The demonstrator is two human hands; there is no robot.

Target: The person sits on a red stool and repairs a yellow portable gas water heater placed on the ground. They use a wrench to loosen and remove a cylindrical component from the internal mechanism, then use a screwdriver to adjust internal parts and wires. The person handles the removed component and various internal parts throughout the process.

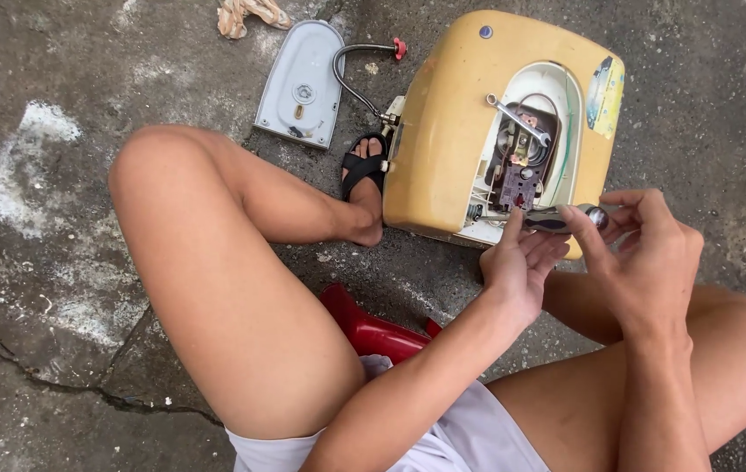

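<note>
While seated on floor: both hands grasping screwdriver (556, 218), left hand (521, 262) at shaft, right hand (644, 240) on handle. Step judged: loosening thermostat (513, 179) inside heater (469, 122). Next calls for steady tip seating.

light: bright, even daylight from above | shadows: soft, faint, under the legs on the concrete floor (58, 367) | glare: small highlights on the yellow casing (443, 114) | focus: sharp throughout, no motion blur | edges: mild wide-angle stretch
</note>
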